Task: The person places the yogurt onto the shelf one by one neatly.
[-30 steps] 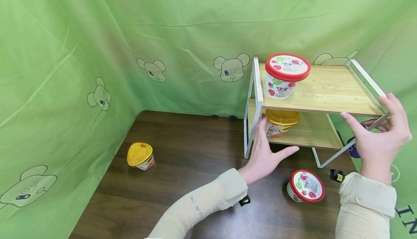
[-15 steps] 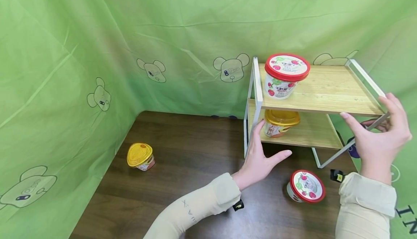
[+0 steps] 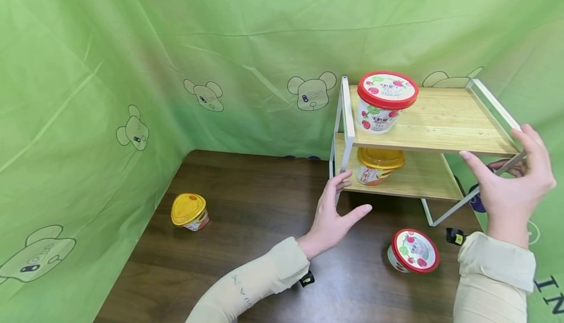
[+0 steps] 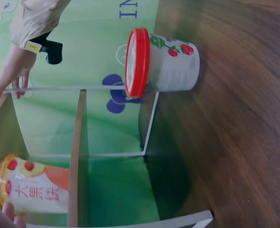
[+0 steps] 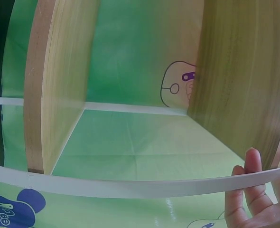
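A red-lidded tub (image 3: 413, 250) stands on the table (image 3: 246, 200) before the rack (image 3: 449, 122).

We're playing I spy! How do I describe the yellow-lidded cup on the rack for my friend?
Find the two-tier rack on the dark wood-grain table. Look at its lower shelf, left end: the yellow-lidded cup stands there, unlike the red-lidded cup above.

Red-lidded tubs (image 3: 378, 120) (image 3: 413, 251): you have two
Yellow-lidded tubs (image 3: 380, 166) (image 3: 190, 210): you have two
Rack (image 3: 347, 110): you have one
Shelves (image 3: 454, 117) (image 3: 425, 176): you see two in it
Hands (image 3: 328, 220) (image 3: 513, 191): two, both yours
Sleeves (image 3: 264, 276) (image 3: 493, 284): you wear two
Table (image 3: 255, 200): you see one
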A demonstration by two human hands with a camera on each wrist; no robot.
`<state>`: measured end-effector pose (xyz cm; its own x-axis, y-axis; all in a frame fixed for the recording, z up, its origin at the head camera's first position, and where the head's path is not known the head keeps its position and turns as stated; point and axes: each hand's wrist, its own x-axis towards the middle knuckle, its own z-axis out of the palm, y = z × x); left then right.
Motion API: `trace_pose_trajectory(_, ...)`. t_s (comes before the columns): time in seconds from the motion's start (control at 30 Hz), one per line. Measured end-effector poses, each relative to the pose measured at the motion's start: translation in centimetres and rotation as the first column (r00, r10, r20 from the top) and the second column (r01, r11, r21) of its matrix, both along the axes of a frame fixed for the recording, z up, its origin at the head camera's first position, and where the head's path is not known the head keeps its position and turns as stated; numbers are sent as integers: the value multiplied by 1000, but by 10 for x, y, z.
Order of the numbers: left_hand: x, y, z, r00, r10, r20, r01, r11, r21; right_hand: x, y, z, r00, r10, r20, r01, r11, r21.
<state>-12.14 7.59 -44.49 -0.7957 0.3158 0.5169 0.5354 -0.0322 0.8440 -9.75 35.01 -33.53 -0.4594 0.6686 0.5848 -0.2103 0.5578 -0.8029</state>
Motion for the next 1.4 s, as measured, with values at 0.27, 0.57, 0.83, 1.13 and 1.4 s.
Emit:
trace_pose_trajectory(0.27, -7, -11, -5, 995, 55, -84, -50, 997, 52, 0, 0, 0, 1000, 4, -4, -4, 1000, -2)
trace_pose_trajectory(0.57, -16, -23, -7, 992, 97, -86, -92, 994, 61, 0, 0, 1, 1000, 9, -2, -9, 1000, -3)
trace_pose_trajectory(0.83, -27, -37, -8, 986, 115, -123, -107, 992, 72, 0, 0, 1, 1000, 6, 6, -6, 1000, 3)
trace_pose_trajectory(1.13, -34, -60, 7, 972, 210, -100, -199, 973, 113, 0, 0, 1, 1000, 3, 2, -3, 1000, 4)
trace_pose_trajectory(1.4, -30, -81, 28, 963, 264, -54, -257, 960, 111, -1, 1, -1, 1000, 13, -14, -13, 1000, -3)
